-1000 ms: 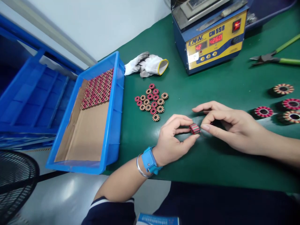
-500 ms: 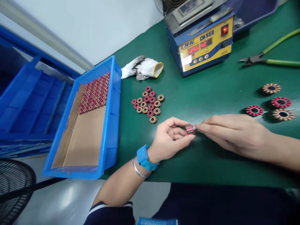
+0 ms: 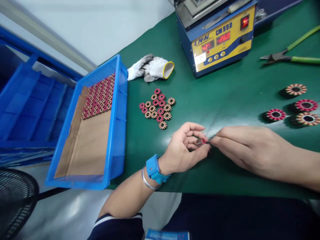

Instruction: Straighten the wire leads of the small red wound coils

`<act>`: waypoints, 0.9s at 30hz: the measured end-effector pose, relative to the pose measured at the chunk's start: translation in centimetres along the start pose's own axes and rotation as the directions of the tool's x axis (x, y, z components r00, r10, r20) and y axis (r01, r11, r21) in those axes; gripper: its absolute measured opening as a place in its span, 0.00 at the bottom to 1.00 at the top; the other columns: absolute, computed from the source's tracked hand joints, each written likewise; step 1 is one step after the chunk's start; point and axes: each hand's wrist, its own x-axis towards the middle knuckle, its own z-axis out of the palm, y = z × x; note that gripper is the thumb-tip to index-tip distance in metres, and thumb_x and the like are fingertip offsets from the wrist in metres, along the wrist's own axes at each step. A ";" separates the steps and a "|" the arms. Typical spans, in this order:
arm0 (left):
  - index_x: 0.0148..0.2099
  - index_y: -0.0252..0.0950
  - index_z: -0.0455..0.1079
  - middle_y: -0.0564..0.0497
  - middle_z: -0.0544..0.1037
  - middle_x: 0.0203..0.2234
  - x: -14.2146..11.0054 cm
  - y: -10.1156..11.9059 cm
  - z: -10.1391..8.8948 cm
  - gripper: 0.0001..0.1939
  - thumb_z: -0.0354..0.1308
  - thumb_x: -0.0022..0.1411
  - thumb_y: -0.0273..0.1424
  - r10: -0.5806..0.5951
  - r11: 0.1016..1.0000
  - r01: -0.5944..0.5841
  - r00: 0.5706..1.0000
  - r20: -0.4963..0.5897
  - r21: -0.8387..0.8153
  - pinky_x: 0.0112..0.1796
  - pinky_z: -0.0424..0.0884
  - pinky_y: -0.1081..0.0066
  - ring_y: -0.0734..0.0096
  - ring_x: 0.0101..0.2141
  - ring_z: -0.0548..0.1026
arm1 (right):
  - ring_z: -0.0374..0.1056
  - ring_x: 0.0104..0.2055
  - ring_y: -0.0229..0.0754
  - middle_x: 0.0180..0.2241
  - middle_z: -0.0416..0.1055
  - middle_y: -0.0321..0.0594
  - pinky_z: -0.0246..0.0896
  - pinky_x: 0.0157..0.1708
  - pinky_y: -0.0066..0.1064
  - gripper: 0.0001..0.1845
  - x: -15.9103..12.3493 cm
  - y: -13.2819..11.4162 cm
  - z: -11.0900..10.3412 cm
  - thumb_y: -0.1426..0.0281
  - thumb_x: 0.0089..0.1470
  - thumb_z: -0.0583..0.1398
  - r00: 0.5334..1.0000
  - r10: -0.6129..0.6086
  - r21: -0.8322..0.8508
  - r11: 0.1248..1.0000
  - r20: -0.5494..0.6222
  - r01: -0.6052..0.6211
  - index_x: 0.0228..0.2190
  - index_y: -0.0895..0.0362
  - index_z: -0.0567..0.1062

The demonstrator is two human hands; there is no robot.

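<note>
My left hand (image 3: 183,148), with a blue wristband, pinches a small red wound coil part (image 3: 202,141) just above the green mat (image 3: 225,93). My right hand (image 3: 246,148) meets it from the right, fingertips pinched against the same part. The part is mostly hidden between the fingers. A cluster of several similar small coil parts (image 3: 157,107) lies on the mat behind my left hand.
A blue bin (image 3: 117,133) lined with cardboard holds rows of coil parts at the left. A white glove (image 3: 151,68), a blue and yellow machine (image 3: 217,36), green-handled pliers (image 3: 287,57) and larger wound stators (image 3: 295,106) lie around.
The coil part has sunk deeper between my fingers and shows less. Both hands have dropped slightly toward the mat, and my right fingertips have closed in on the part.
</note>
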 end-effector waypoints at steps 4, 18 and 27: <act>0.50 0.34 0.69 0.51 0.72 0.35 -0.1 0.3 0.1 0.22 0.67 0.52 0.25 -0.033 0.999 0.031 0.998 0.058 0.037 0.34 0.74 0.73 0.76 0.31 0.74 | 0.59 0.25 0.42 0.25 0.65 0.40 0.52 0.27 0.37 0.18 0.2 -0.2 -0.4 0.76 0.69 0.50 0.995 -0.097 -0.098 0.990 0.023 0.099 0.30 0.57 0.75; 0.37 0.33 0.70 0.53 0.71 0.25 0.0 -0.2 -0.8 0.10 0.66 0.54 0.31 -0.078 0.986 0.054 0.985 0.153 0.155 0.27 0.66 0.75 0.78 0.25 0.68 | 0.61 0.25 0.41 0.26 0.68 0.40 0.57 0.25 0.34 0.19 -0.1 -0.1 -0.4 0.75 0.71 0.48 0.989 -0.136 -0.147 0.979 0.053 0.142 0.33 0.59 0.75; 0.36 0.33 0.70 0.51 0.72 0.27 -0.2 0.3 -0.6 0.10 0.64 0.62 0.35 -0.079 0.974 0.048 0.987 0.137 0.219 0.25 0.66 0.77 0.76 0.26 0.68 | 0.58 0.24 0.41 0.26 0.65 0.38 0.55 0.25 0.34 0.18 -0.1 0.1 -0.1 0.75 0.70 0.49 0.991 -0.117 -0.109 0.986 0.071 0.124 0.31 0.58 0.73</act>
